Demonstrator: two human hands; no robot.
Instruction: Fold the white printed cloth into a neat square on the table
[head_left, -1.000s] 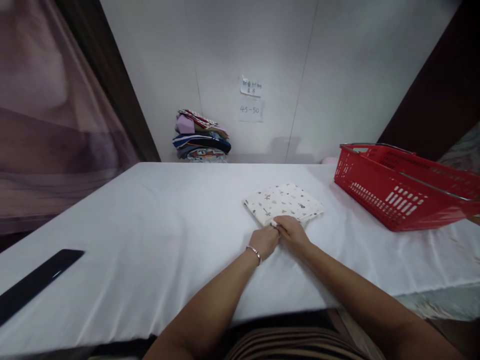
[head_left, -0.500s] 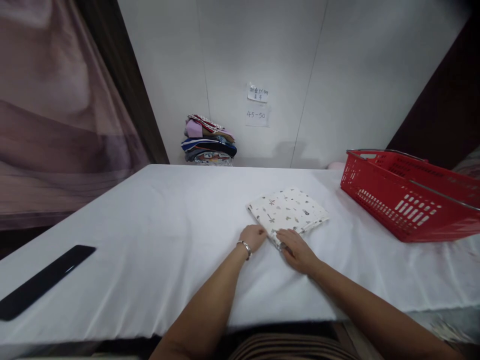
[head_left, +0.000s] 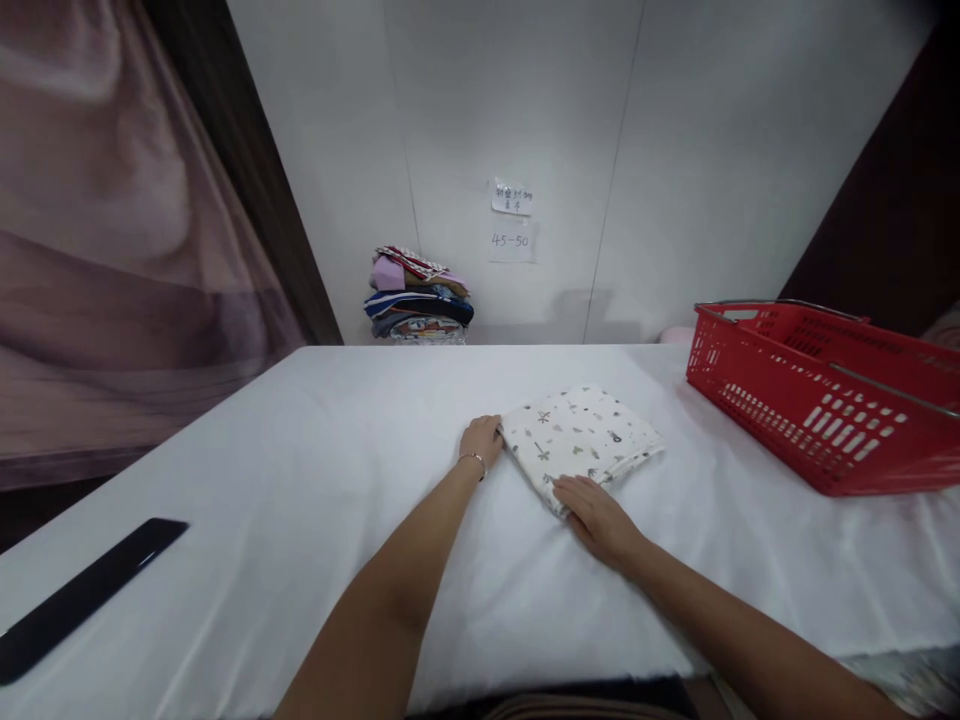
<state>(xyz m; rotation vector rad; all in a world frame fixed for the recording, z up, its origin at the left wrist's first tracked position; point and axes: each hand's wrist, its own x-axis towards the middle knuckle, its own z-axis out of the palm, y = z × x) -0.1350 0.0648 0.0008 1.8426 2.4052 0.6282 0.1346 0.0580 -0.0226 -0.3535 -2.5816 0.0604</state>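
Both hands rest at a folded white fabric piece with small printed motifs (head_left: 581,430).
The left hand (head_left: 478,440)'s curled fingers touch its left corner; whether they pinch it, I cannot tell. The right hand (head_left: 604,522)'s fingers lie open and outstretched over its near corner, most of the fabric lying beyond them. A leftward tug could skew the folds if the right fingers press too lightly; uneven pressure could crease it.
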